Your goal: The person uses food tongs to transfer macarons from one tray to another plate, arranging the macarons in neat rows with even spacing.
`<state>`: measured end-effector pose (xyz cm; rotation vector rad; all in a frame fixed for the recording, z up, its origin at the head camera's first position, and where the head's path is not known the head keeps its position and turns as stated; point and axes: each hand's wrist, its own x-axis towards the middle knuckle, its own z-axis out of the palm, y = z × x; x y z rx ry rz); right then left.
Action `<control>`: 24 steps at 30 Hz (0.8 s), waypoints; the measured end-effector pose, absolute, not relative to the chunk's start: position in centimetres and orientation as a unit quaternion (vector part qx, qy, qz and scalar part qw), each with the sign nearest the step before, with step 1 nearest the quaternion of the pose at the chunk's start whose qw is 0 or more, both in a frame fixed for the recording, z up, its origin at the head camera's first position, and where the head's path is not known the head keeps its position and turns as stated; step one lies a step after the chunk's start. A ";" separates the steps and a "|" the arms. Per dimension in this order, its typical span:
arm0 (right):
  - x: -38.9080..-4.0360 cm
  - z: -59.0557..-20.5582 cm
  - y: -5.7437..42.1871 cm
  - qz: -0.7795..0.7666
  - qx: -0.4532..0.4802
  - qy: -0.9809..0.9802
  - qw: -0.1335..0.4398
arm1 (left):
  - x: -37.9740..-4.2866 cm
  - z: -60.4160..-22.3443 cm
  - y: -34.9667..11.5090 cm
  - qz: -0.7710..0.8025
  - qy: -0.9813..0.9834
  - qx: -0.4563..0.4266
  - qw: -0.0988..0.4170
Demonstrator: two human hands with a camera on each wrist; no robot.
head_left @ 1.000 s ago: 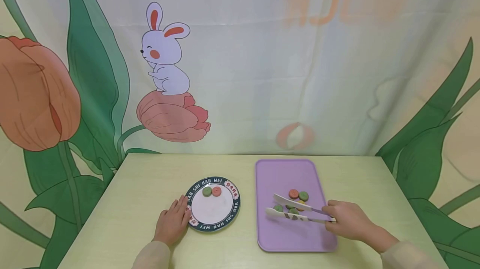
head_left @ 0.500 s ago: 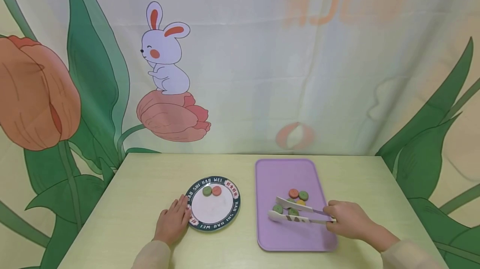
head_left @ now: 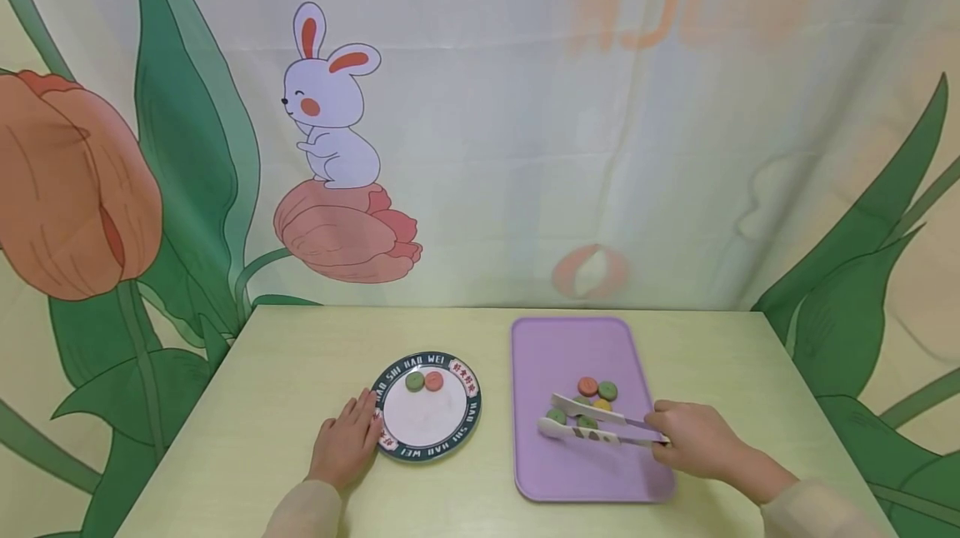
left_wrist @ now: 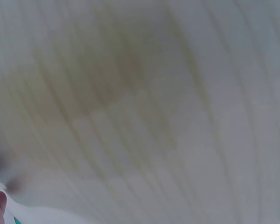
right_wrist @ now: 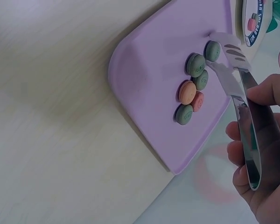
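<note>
My right hand grips metal tongs with white tips, its thumb on one arm and fingers curled round the other. The tips are apart, one on either side of a green macaron at the left of the group on the purple tray. Beside it lie more green macarons, a reddish one and a yellow one, partly behind the tongs. My left hand lies flat, its fingertips at the left rim of a round plate. A pale sleeve fills most of the left wrist view.
On the plate, a green macaron and a pink one sit side by side near the far rim. Plate and tray stand apart on a pale table. Behind its far edge hangs a curtain printed with a rabbit and tulips.
The tongs' tips have lowered and shifted slightly right, closer round the green macaron, mostly in the first half second. My left hand and the plate have stayed put.
</note>
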<state>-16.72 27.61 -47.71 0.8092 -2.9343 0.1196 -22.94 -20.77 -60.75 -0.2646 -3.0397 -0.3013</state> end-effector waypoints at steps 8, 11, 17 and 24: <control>-16.7 -47.7 27.6 0.037 0.277 -0.959 0.053 | -23.0 -60.8 -20.8 -0.097 -0.991 -0.086 0.038; -16.6 -47.7 27.6 0.036 0.278 -0.958 0.057 | -23.0 -60.7 -20.8 -0.100 -0.991 -0.085 0.037; -16.6 -47.6 27.5 0.036 0.290 -0.954 0.065 | -22.9 -60.6 -20.7 -0.101 -0.991 -0.083 0.033; -16.7 -47.5 27.5 0.037 0.291 -0.953 0.069 | -22.9 -60.5 -20.7 -0.102 -0.991 -0.083 0.033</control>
